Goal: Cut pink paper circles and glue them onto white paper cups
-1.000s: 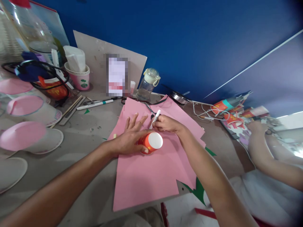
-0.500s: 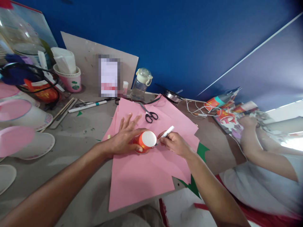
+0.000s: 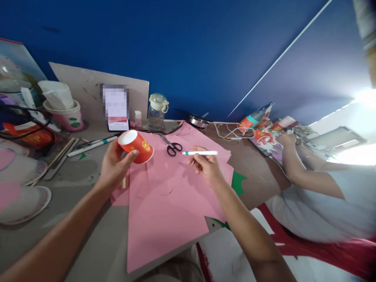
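Note:
My left hand [image 3: 117,162] is closed round a red paper cup [image 3: 139,147] with yellow print, tilted and lifted off the sheets. In my right hand [image 3: 205,164] is a white marker pen [image 3: 202,153], held level with its tip pointing left. Beneath both hands lie overlapping sheets of pink paper [image 3: 170,223]. Short dark curved marks show on the top sheet, below and between the hands. Black-handled scissors [image 3: 174,149] rest on the paper between the cup and the pen.
A phone [image 3: 116,107] leans on a board at the back, beside a lidded bottle [image 3: 157,113]. Pens [image 3: 91,147] and upturned white cups [image 3: 25,201] are at the left. A co-worker's arms [image 3: 305,168] work at the right, near white cables [image 3: 227,132] and green paper scraps [image 3: 237,182].
My left hand has raised the cup off the pink paper and carried it left. The right hand has drawn the pen away from the paper, and curved marks are now visible there.

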Available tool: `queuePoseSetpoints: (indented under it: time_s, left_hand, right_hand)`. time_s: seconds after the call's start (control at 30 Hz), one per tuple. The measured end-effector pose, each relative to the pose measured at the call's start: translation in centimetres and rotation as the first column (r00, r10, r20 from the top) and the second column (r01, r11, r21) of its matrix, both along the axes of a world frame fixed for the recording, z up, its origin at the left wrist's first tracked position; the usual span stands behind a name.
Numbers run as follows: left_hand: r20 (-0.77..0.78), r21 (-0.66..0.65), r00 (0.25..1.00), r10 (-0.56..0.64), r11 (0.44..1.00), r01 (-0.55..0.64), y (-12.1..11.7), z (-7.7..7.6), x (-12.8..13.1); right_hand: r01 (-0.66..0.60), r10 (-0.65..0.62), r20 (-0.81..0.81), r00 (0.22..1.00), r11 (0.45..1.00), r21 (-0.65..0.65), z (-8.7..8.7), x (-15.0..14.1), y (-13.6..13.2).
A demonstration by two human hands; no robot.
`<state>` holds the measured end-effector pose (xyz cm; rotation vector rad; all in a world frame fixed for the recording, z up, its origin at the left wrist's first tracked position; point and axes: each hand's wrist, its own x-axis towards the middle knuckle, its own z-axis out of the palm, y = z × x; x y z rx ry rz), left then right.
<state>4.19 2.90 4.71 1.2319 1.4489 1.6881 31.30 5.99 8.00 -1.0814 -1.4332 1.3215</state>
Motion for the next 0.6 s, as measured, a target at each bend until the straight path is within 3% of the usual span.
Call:
queuePoseSetpoints:
  time_s: [0.2, 0.33, 0.6]
  left_hand:
    - [-0.24, -0.053, 0.945, 0.225, 0.968, -0.244, 0.4, -1.1, -1.8]
    - [-0.353, -0.05, 0.891, 0.285, 0.945, -0.322, 0.3, -1.0, -1.8]
    - [-0.498, -0.018, 0.826, 0.265, 0.949, -0.315, 0.4, -1.2, -1.9]
  right_hand:
    - [-0.035, -0.093, 0.322, 0.942, 0.928, 0.37, -1.9, -2.6, 0.6]
    - [-0.127, -0.098, 0.48, 0.872, 0.902, 0.413, -2.6, -3.7, 0.5]
    - [-0.416, -0.044, 0.74, 0.671, 0.804, 0.425, -3.0, -5.4, 1.0]
